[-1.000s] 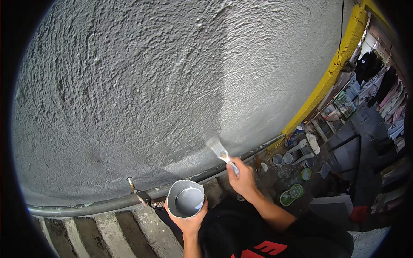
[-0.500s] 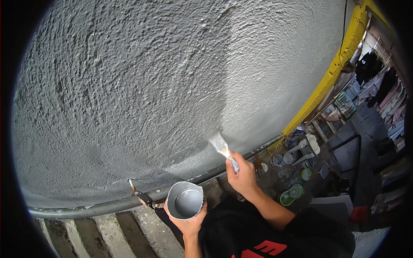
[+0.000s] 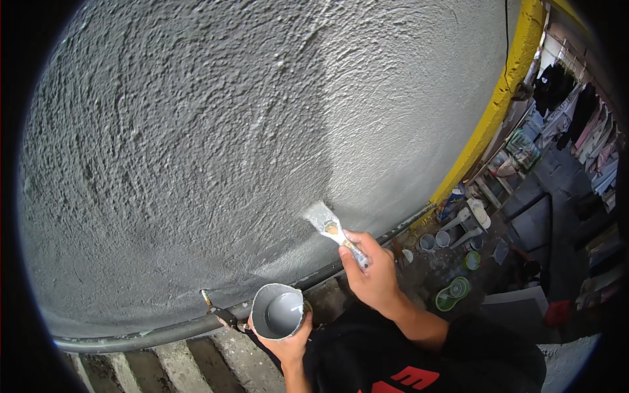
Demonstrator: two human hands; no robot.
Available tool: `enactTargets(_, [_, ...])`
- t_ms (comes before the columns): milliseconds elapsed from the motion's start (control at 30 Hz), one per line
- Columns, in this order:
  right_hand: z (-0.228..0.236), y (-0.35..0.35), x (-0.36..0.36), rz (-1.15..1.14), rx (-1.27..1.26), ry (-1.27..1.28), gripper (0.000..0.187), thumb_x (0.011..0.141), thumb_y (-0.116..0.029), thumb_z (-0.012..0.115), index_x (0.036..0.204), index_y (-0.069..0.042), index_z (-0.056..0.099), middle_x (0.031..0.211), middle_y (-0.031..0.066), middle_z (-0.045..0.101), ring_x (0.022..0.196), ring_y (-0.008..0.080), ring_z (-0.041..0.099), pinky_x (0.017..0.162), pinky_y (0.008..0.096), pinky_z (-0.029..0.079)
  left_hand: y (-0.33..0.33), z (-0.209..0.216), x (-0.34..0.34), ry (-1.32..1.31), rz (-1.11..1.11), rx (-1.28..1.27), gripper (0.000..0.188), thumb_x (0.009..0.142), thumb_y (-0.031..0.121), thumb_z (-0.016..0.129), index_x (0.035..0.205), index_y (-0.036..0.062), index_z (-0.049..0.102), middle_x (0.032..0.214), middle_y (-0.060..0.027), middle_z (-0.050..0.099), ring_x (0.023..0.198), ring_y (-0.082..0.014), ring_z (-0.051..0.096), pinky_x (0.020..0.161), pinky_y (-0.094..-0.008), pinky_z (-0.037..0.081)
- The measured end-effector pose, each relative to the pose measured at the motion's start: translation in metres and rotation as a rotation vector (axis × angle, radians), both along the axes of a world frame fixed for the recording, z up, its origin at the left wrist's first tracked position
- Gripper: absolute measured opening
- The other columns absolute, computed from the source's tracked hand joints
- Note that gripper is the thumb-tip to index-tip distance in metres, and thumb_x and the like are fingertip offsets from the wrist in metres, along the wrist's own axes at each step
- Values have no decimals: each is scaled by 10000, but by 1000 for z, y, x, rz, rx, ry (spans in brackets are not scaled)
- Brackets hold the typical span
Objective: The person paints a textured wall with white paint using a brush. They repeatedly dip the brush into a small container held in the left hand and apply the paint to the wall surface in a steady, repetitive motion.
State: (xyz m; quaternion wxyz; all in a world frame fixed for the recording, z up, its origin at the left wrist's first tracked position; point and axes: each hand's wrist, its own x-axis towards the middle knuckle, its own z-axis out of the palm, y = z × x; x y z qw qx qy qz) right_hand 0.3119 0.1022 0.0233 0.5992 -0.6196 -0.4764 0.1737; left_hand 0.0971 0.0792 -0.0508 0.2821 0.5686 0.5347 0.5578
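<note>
The right hand grasps the handle of a paintbrush, its bristles lying toward half past ten at the grey wall; they appear to touch it, though their tips are indistinct. At its eight o'clock, the left hand clasps a paint cup from the six-o'clock side.

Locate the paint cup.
In the head view, the paint cup sits low, left of centre, in the left hand, below and left of the paintbrush.
</note>
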Motion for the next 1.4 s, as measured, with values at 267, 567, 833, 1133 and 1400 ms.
enactTargets(267, [-1, -2, 19, -50, 153, -140, 314, 911, -23, 686, 1208, 66, 635, 850, 238, 691, 717, 326, 723, 626, 364, 543, -1, -4, 0, 2, -4, -15, 979, 560, 136, 976, 1355, 12, 417, 1273, -134, 538, 1181, -256, 556, 1061, -436, 418])
enactTargets(567, [-78, -17, 16, -40, -139, -154, 305, 904, -52, 687, 1185, 58, 648, 880, 268, 693, 761, 425, 716, 642, 405, 554, 1, -3, -1, 9, -34, -4, 990, 573, 117, 971, 1376, 11, 401, 1300, -141, 533, 1194, -254, 559, 1066, -439, 419])
enactTargets(833, [-51, 8, 17, -52, 82, -135, 306, 907, -75, 702, 1181, 53, 653, 888, 270, 693, 767, 443, 700, 639, 424, 551, -3, -4, 3, -22, 0, -33, 992, 567, 120, 973, 1371, 12, 402, 1268, -131, 551, 1178, -251, 565, 1064, -434, 424])
enactTargets(1133, [-91, -15, 24, -43, -370, -156, 192, 926, -164, 665, 1103, -92, 653, 738, 245, 673, 724, 467, 672, 614, 515, 517, 3, 3, 3, -29, -40, 16, 938, 572, 121, 973, 1336, 8, 442, 1250, -140, 572, 1133, -236, 593, 1029, -420, 450])
enactTargets(1400, [-17, 7, 25, -45, 47, 74, 205, 944, -77, 694, 1124, 18, 674, 683, 112, 641, 564, 101, 539, 533, 289, 439, 1, -1, 5, 26, 4, 66, 941, 555, 128, 968, 1332, 5, 450, 1232, -136, 595, 1135, -242, 596, 1039, -415, 439])
